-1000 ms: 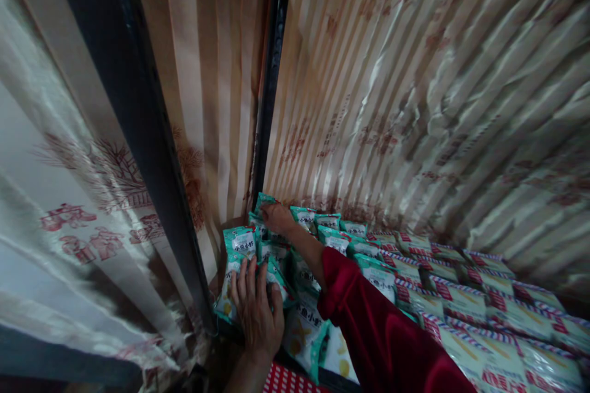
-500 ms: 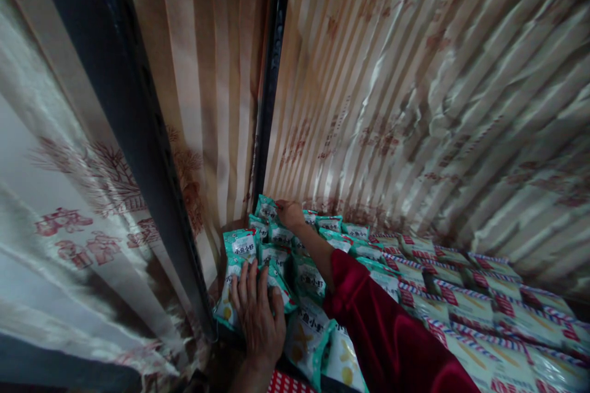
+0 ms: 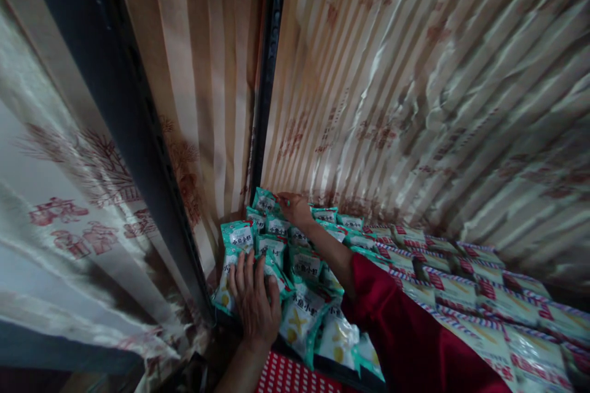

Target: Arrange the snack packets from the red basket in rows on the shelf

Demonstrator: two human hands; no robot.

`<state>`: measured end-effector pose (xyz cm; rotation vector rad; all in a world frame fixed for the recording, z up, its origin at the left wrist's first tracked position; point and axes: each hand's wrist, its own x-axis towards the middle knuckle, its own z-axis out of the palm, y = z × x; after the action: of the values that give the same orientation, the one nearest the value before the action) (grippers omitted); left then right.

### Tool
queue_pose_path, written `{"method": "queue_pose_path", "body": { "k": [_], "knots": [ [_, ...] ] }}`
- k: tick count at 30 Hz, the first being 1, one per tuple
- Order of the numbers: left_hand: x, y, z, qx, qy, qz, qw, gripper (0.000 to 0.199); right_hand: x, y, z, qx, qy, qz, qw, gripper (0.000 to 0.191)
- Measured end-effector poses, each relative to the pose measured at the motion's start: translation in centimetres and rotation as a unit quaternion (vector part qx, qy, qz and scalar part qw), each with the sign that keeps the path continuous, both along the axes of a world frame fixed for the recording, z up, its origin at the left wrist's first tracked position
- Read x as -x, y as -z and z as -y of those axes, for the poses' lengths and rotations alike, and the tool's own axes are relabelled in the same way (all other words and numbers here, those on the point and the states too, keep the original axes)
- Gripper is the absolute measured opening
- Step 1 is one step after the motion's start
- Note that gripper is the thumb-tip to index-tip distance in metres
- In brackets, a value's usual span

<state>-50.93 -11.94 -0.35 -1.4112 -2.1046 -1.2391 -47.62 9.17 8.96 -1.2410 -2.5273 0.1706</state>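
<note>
The left hand (image 3: 253, 304) lies flat, fingers spread, on the front teal snack packets (image 3: 276, 252) while the right hand (image 3: 295, 209) curls over the back-corner packet (image 3: 266, 201), seemingly straightening rows; gentle nudging comes next.

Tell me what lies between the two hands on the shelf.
In the head view, rows of teal snack packets fill the stretch between the left hand at the front and the right hand at the back.

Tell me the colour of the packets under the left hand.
Teal-green and white packets, clearest in the head view, under the left hand.
</note>
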Motion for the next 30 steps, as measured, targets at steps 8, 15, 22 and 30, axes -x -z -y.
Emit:
{"method": "queue_pose_path", "body": {
  "k": [8,15,22,30],
  "knots": [
    [-0.2,0.0,2.1,-0.006,0.027,-0.004,1.000,0.041,-5.6,-0.4,7.8,-0.009,-0.107,-0.113,0.988,0.025],
    [-1.0,0.8,4.3,0.030,0.050,0.016,0.998,0.047,-8.1,-0.2,13.1,0.013,-0.196,-0.045,0.979,0.023],
    [-1.1,1.6,4.6,0.011,0.020,0.050,0.998,0.041,-6.4,1.7,13.2,-0.014,-0.169,0.005,0.985,0.019],
    [-0.9,2.2,4.9,0.006,0.009,0.069,0.998,0.043,-4.4,1.3,13.5,-0.017,-0.126,0.027,0.992,0.022]
  ]
}}
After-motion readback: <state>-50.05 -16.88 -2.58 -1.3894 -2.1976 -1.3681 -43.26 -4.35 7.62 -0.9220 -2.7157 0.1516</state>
